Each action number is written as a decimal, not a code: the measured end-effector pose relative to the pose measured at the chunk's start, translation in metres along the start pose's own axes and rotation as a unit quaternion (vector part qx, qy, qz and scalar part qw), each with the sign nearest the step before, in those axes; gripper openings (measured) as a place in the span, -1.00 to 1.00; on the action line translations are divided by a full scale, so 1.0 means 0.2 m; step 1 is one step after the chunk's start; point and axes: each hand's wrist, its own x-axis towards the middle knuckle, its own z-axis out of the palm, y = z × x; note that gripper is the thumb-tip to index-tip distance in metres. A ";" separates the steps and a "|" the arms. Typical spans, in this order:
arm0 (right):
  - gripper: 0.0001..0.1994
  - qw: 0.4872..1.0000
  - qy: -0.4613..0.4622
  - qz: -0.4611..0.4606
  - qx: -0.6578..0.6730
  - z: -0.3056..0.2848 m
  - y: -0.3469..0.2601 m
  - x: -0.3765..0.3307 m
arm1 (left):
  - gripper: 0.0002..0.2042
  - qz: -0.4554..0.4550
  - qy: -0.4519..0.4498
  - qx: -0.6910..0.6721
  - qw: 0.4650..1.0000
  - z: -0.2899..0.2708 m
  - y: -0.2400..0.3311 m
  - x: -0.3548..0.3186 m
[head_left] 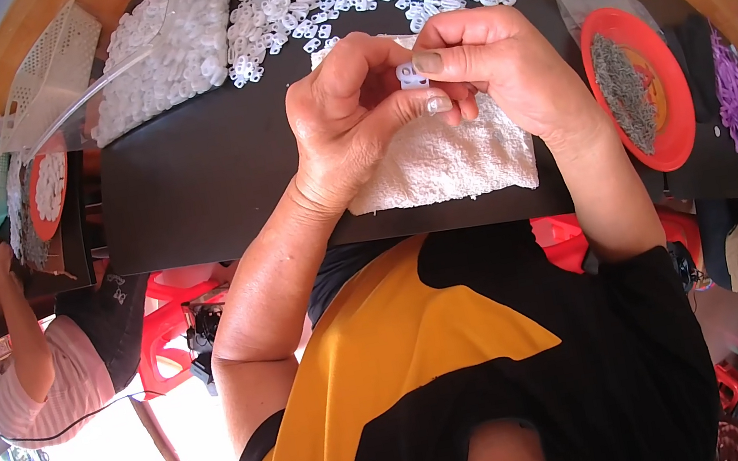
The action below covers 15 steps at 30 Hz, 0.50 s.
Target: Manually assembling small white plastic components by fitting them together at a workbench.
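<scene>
At far left, a seated co-worker (pixel 30 365) is seen beside a small orange plate (pixel 47 191). At centre, the left hand (pixel 350 116) and right hand (pixel 497 62) are brought together, both pinched on a small white plastic clip (pixel 410 75), held above a white towel (pixel 445 159) on the black counter (pixel 184 173). The clip's long axis is seen roughly upright; most of it is hidden by fingers. A red plate (pixel 677 115) of grey pieces is seen at right.
</scene>
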 end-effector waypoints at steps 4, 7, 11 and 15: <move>-0.80 1.000 -0.004 -0.011 -0.001 0.02 0.01 0.00 | -0.71 0.019 -0.003 0.023 1.000 -0.01 0.01 -0.01; -0.81 0.999 -0.012 0.003 0.037 0.02 0.03 0.00 | -0.73 0.014 -0.005 0.021 1.000 -0.02 0.02 -0.02; -0.82 0.997 -0.022 0.011 0.072 0.03 0.04 0.00 | -0.77 0.010 -0.018 -0.012 1.000 -0.02 0.03 -0.01; -0.84 0.992 -0.040 0.025 0.113 0.03 0.05 0.01 | -0.78 -0.014 -0.023 -0.062 0.998 -0.02 0.04 -0.01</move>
